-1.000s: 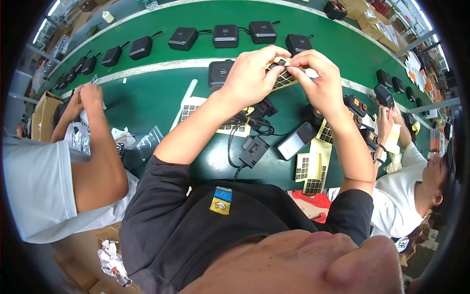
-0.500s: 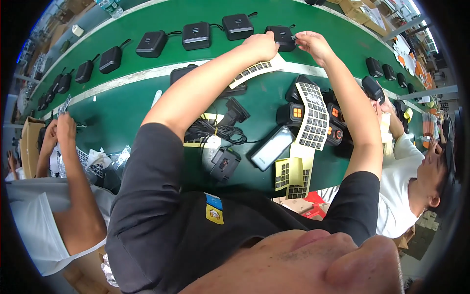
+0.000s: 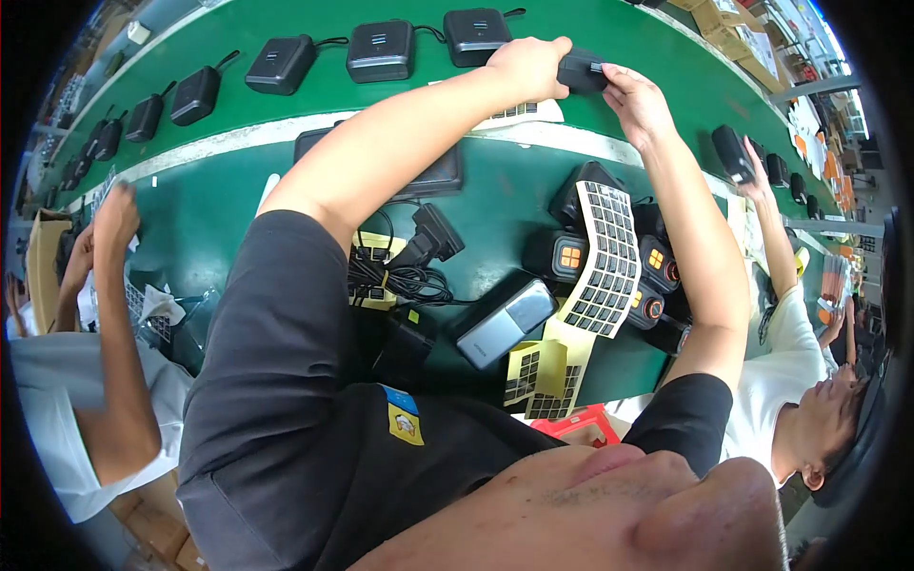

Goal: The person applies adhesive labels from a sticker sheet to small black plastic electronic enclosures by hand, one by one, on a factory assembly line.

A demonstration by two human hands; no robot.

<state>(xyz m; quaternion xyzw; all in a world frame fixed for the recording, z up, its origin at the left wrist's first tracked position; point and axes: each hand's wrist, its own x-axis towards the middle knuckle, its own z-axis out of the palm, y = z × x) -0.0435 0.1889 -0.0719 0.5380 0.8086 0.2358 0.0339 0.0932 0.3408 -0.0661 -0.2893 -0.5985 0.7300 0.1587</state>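
Note:
At the far side of the bench, my left hand (image 3: pixel 533 68) grips a small black box-shaped device (image 3: pixel 581 72) by its left edge. My right hand (image 3: pixel 636 103) is at the device's right end, thumb and fingertips pinched together. A small dark piece shows at those fingertips, too small to name. Just below my left hand lies a pale sheet of labels (image 3: pixel 522 114), partly hidden by my forearm. Another long sheet of small black labels (image 3: pixel 609 252) drapes over several black devices with orange buttons (image 3: pixel 571 257) between my arms.
Black devices with wrist straps (image 3: pixel 381 51) stand in a row on the green conveyor (image 3: pixel 333 17). Nearer me are a silver-and-black phone-like slab (image 3: pixel 506 322), coiled black cables (image 3: pixel 405 281) and a red bin (image 3: pixel 586 423). Co-workers sit on both sides; one's raised hand (image 3: pixel 757 176) holds a black device (image 3: pixel 731 154).
The black device between my hands has tilted and moved slightly right, both hands moving with it. The co-worker at right has raised a hand with a device. My view has shifted a little.

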